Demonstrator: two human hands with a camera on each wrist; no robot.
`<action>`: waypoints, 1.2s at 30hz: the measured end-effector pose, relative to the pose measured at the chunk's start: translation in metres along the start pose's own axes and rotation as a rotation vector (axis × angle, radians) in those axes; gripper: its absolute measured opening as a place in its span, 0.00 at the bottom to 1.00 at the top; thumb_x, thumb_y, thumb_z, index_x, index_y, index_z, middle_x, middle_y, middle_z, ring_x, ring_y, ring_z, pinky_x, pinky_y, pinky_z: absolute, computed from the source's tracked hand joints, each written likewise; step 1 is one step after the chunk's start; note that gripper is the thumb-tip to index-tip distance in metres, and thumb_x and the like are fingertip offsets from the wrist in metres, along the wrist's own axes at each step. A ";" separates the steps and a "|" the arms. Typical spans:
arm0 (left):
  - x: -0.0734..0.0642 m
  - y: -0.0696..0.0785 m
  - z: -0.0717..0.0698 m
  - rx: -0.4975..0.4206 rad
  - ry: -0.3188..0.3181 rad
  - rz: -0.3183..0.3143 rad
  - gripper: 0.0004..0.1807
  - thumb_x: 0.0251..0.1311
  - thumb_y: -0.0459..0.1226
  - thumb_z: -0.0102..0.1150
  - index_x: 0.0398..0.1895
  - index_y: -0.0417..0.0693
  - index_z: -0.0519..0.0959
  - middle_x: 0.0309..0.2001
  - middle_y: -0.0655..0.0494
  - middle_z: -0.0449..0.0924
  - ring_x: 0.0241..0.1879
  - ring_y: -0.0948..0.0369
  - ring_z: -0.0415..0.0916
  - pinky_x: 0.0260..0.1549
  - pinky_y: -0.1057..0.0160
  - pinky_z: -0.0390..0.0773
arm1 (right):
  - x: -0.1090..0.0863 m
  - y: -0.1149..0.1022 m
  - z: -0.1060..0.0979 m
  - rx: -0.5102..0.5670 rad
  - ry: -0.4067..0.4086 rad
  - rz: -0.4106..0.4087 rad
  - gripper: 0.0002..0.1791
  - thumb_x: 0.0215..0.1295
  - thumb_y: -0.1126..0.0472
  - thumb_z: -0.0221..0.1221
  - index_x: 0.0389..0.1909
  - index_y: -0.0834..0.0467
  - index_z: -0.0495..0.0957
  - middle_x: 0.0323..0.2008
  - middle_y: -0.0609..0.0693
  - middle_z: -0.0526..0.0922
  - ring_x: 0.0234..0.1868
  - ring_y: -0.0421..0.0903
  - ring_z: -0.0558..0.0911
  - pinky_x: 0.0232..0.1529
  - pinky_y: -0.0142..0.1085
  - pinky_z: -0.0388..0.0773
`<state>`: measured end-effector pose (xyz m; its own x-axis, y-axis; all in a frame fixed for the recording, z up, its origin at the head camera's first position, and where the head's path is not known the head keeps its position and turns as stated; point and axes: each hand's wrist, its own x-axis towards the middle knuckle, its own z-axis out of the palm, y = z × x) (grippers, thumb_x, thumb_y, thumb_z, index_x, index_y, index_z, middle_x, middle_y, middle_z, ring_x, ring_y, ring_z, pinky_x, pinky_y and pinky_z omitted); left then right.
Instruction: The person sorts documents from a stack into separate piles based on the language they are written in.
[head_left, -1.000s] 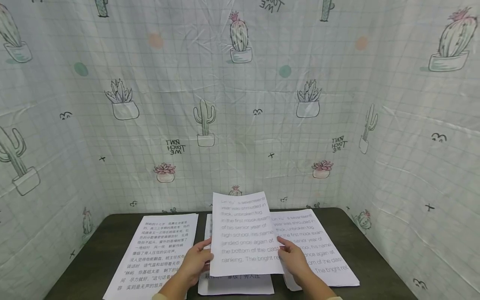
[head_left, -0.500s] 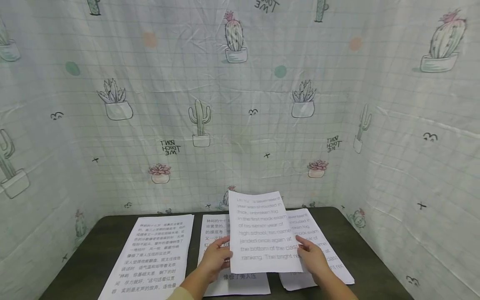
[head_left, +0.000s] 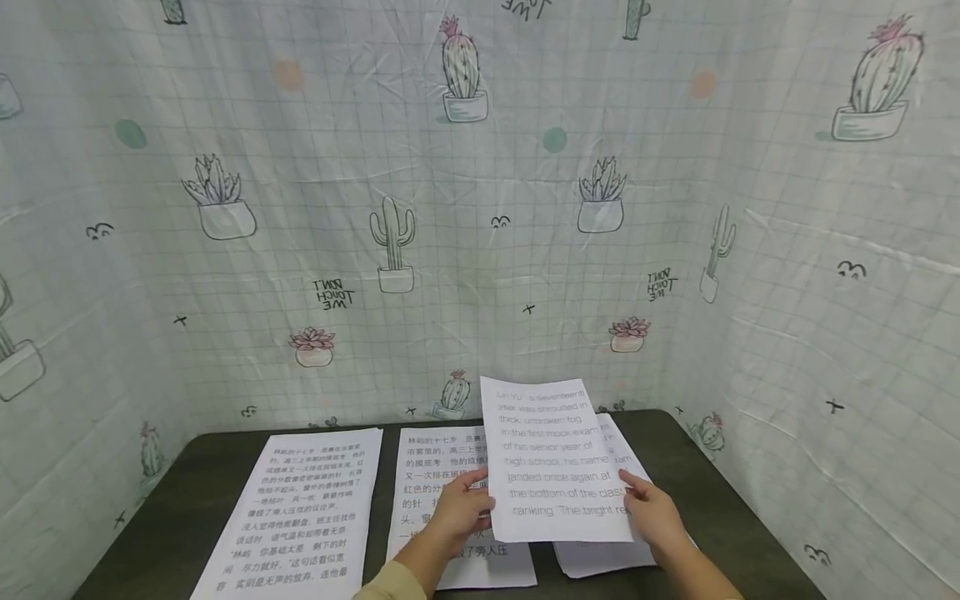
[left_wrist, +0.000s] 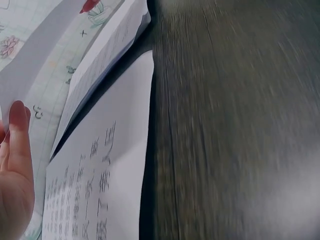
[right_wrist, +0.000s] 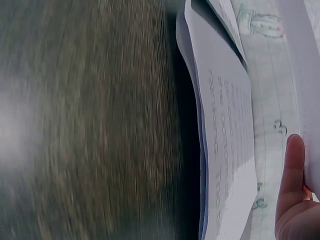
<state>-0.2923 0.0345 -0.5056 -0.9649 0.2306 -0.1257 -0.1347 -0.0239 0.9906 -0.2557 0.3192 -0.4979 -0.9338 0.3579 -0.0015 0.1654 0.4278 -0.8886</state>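
A sheet of paper [head_left: 555, 462] printed in English is held up between both hands, raised off the table. My left hand [head_left: 459, 510] pinches its left edge, and my right hand [head_left: 651, 510] pinches the right edge. In the left wrist view the left hand [left_wrist: 16, 175] grips the sheet [left_wrist: 37, 55]; the right wrist view has the right hand [right_wrist: 297, 200] at the other edge. Behind and below the sheet lies a stack of English pages [head_left: 600, 560], mostly hidden in the head view. A middle stack of Chinese-printed pages [head_left: 480, 571] lies partly behind the left hand and forearm.
Another stack of Chinese-printed pages [head_left: 288, 508] lies on the left of the dark wooden table [head_left: 157, 508]. A pale curtain [head_left: 480, 250] with cactus drawings surrounds the table's back and sides.
Both hands have carried the sheet rightward, from above the middle stack to above the right stack. More of the middle stack shows now. The head view has turned slightly right.
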 end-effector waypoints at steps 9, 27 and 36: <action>0.006 0.004 0.030 -0.011 -0.002 0.011 0.34 0.51 0.25 0.55 0.67 0.36 0.68 0.46 0.46 0.84 0.36 0.61 0.84 0.34 0.61 0.85 | 0.007 0.012 -0.022 -0.031 0.008 0.039 0.27 0.65 0.71 0.46 0.66 0.71 0.65 0.51 0.69 0.74 0.51 0.57 0.71 0.39 0.31 0.66; 0.006 -0.006 0.056 0.012 -0.045 -0.027 0.32 0.50 0.25 0.57 0.63 0.31 0.70 0.43 0.47 0.83 0.35 0.61 0.82 0.34 0.59 0.87 | 0.015 0.032 -0.046 -0.071 -0.038 0.082 0.26 0.67 0.71 0.45 0.66 0.74 0.63 0.59 0.74 0.71 0.53 0.58 0.74 0.38 0.29 0.68; -0.001 -0.015 0.064 -0.016 -0.155 -0.068 0.30 0.53 0.26 0.55 0.62 0.23 0.66 0.42 0.44 0.80 0.35 0.60 0.82 0.36 0.55 0.87 | 0.019 0.046 -0.047 -0.091 -0.026 0.077 0.26 0.65 0.72 0.45 0.64 0.76 0.64 0.58 0.75 0.72 0.48 0.55 0.77 0.35 0.29 0.71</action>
<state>-0.2752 0.0965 -0.5164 -0.9074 0.3791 -0.1812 -0.2033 -0.0188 0.9789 -0.2510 0.3849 -0.5170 -0.9248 0.3717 -0.0816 0.2645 0.4738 -0.8399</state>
